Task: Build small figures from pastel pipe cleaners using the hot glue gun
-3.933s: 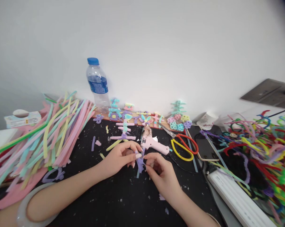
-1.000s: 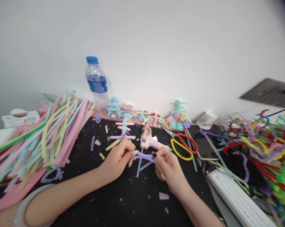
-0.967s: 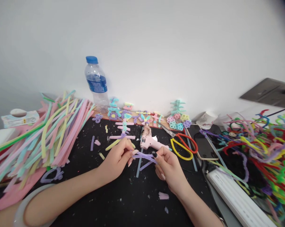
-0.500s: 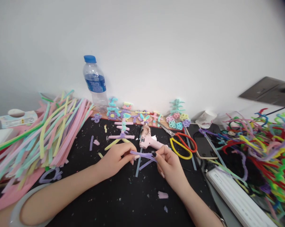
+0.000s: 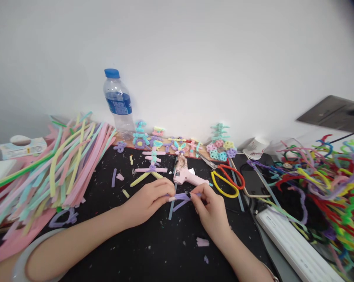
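Between both hands stretches a small bunch of purple pipe cleaners (image 5: 181,196). My left hand (image 5: 153,197) pinches its left end, thumb under the fingers. At the other end my right hand (image 5: 207,201) grips it between thumb and forefinger. Another purple piece (image 5: 181,205) lies just beneath, close to a bluish glue stick (image 5: 171,209). Beyond the hands rests a pink hot glue gun (image 5: 188,177), nozzle toward the wall. To its left lies a figure of crossed pink, mint and yellow pipe cleaners (image 5: 151,169).
Pastel pipe cleaners (image 5: 74,156) heap up at left, bright ones (image 5: 335,196) at right. A plastic bottle (image 5: 118,102) stands by the wall. Scissors (image 5: 228,180) with red and yellow handles, a power strip (image 5: 297,244) and a paper cup (image 5: 256,147) lie to the right.
My left hand has slid slightly right along the purple bunch, its fingers now covering the left end. My right hand has shifted a little and its fingers are curled more. Surrounding things stay put.
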Tool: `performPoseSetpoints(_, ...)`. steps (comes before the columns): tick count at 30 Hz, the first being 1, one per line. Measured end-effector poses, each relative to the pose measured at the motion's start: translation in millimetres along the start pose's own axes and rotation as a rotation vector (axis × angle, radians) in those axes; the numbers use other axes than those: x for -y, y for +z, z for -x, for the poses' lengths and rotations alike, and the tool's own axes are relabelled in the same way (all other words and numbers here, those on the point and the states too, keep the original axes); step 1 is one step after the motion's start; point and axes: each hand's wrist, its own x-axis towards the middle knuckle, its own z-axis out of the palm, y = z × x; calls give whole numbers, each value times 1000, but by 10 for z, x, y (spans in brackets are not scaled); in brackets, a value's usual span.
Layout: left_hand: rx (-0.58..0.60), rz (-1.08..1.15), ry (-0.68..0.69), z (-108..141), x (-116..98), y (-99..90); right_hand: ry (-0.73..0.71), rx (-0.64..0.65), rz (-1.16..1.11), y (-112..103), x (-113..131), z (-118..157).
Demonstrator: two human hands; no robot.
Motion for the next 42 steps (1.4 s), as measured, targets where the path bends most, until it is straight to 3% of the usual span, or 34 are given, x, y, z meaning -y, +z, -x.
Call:
performPoseSetpoints(5, -35, 27, 35, 0, -7, -2, 46, 19, -48, 7, -52, -15)
performPoseSetpoints(15, -63, -68, -129, 18, 58, 1, 2, -35, -42, -90, -24, -9)
performPoseSetpoints(22, -104, -30, -114, 20, 86, 12, 29, -58, -130, -121, -17, -49)
performPoseSetpoints(27, -22, -146, -37, 32, 95, -7, 47, -21, -179, -133, 0, -48)
performPoseSetpoints(33, 7, -221, -40, 23, -4, -47, -66, 54, -41, -74, 19, -8)
performPoseSetpoints(39, 189, -189, 36, 53, 61, 70, -174, 138, 28, 18, 107, 25)
performPoseSetpoints(42, 213, -178, 21, 52, 64, 114, -181, 132, 35, 24, 108, 32)
